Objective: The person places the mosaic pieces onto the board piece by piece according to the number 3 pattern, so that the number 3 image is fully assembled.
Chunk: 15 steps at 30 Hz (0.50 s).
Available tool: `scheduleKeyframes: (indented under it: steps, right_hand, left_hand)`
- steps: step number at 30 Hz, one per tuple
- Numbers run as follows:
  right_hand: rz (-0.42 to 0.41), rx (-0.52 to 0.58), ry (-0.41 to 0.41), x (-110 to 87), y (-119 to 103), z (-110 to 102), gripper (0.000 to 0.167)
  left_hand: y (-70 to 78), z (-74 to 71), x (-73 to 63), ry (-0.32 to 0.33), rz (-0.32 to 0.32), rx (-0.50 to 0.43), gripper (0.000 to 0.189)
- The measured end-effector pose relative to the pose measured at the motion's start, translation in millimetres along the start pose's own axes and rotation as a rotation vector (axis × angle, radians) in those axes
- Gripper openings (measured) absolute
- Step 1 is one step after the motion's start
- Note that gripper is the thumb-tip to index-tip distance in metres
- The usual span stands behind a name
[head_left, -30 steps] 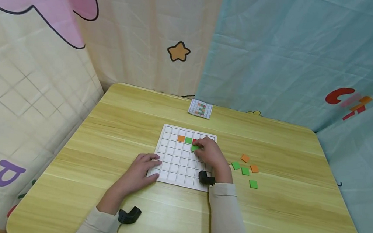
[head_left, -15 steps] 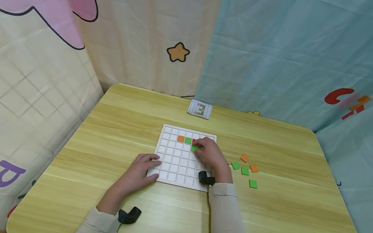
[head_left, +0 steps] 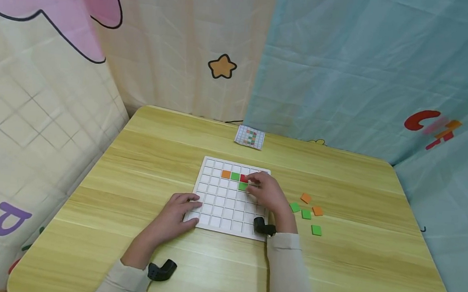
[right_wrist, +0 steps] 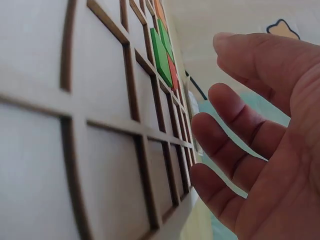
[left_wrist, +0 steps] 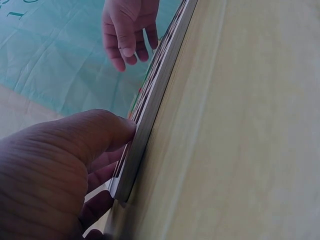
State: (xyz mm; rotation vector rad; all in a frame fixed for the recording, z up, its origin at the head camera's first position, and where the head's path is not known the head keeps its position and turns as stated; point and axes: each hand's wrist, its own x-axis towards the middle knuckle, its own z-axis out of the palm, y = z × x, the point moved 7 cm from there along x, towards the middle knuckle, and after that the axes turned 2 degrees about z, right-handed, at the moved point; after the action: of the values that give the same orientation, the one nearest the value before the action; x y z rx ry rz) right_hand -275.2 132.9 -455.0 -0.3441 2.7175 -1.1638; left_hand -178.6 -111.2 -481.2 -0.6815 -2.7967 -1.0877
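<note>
bearing tiles (head_left: 235, 176), white gridded board (head_left: 218, 211)

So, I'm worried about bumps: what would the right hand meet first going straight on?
The right hand would likely meet the red tile first; height is unclear, so it might pass above.

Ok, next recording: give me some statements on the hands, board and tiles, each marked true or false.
1. The left hand touches the white grid board. True.
2. The right hand pinches an orange tile. False: the right hand holds nothing.
3. On the board, the red tile is next to a green tile. True.
4. The printed card lies between the board and the person. False: the printed card lies beyond the board.
5. Loose green tiles lie on the table. True.
</note>
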Motion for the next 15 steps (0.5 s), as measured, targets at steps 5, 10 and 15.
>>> scheduleKeyframes:
  steps: [5, 10, 15]
  right_hand:
    - [0.049, -0.004, 0.023, -4.4, 7.3, -7.1, 0.03]
    - [0.093, -0.019, 0.044, -10.9, 15.7, -16.3, 0.031]
    - [0.103, -0.031, 0.061, -19.6, 25.4, -27.3, 0.032]
  left_hand:
    - [-1.2, 0.9, -0.6, 0.0, -0.004, -0.003, 0.039]
    - [-0.7, 0.9, -0.4, 0.004, 0.002, -0.01, 0.038]
    - [-0.3, 0.0, -0.6, 0.015, 0.014, -0.008, 0.038]
